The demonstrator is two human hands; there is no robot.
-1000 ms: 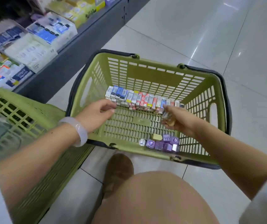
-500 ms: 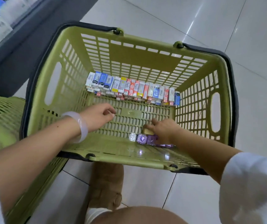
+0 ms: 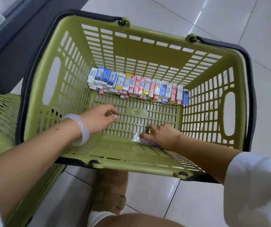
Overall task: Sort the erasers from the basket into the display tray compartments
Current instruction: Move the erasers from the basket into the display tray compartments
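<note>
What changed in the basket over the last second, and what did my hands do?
The right hand moved from the row of boxed erasers at the far wall down to the purple pieces at the near wall, covering most of them. The left hand stayed hovering, holding nothing. The row and the basket look unchanged.

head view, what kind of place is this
Probably a shop aisle, likely stationery: a green shopping basket holding boxed erasers on a glossy tiled floor, with a dark shelf base alongside.
</note>
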